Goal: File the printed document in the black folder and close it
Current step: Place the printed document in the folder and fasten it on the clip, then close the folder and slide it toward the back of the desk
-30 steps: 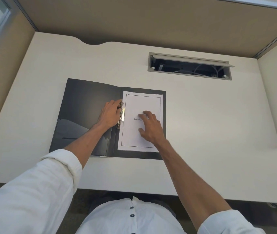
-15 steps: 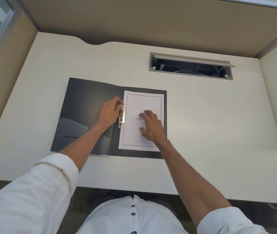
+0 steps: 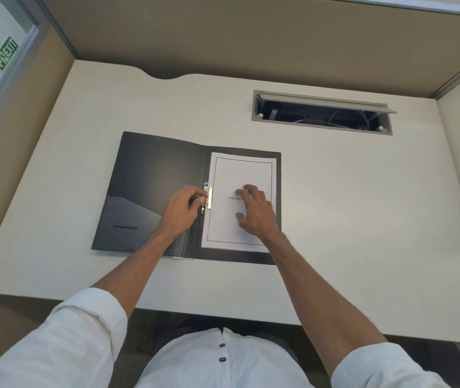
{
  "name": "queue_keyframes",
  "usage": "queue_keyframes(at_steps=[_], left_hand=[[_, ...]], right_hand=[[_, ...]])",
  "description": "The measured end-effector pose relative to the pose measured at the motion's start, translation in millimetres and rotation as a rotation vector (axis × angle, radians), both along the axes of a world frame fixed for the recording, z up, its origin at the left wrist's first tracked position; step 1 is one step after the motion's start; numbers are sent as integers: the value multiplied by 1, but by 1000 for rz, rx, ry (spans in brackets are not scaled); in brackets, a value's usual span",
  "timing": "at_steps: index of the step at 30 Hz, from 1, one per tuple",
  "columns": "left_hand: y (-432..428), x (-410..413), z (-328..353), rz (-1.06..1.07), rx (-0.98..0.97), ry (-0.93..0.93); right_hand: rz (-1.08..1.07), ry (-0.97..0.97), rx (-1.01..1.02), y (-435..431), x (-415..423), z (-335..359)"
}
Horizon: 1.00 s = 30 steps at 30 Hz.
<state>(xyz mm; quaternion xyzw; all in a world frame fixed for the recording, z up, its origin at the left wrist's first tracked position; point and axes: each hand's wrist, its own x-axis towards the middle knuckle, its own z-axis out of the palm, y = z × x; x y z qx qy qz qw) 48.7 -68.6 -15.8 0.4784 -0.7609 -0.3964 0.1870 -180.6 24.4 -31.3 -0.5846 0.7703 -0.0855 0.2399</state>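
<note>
From the head camera, the black folder [image 3: 150, 191] lies open and flat on the pale bench [image 3: 349, 219], its left cover bare with an inner pocket low down, its right half carrying the printed document [image 3: 240, 169]. The sheet sits squarely inside the right cover, its left edge against the metal clip [image 3: 208, 197] at the spine.

The left hand [image 3: 179, 214] rests on the inner left cover with its fingers curled in, thumb and forefinger tips pinched together at the clip's lever; how firmly they grip it cannot be told. The right hand [image 3: 255, 212] lies palm down on the middle of the page, fingers spread loosely and fingertips pressing the paper flat, partly covering the printed title.

Beyond the folder, well apart, an open cable hatch [image 3: 321, 113] is set into the bench. White rolled sleeves frame the bottom of the view.
</note>
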Motion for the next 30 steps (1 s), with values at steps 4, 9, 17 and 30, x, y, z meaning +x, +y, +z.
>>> queue_keyframes(at_steps=[4,9,17,30], left_hand=[[-12,-3,-16,-37,29,-189],[-17,0,-29,-106,112,-421],[-17,1,-45,-179,52,-566],[-19,10,-53,-206,14,-544]], right_hand=[[0,-5,-1,0,0,0],[-4,-6,3,0,1,-1],[-11,-13,3,0,2,0],[-9,-19,-4,0,1,2]])
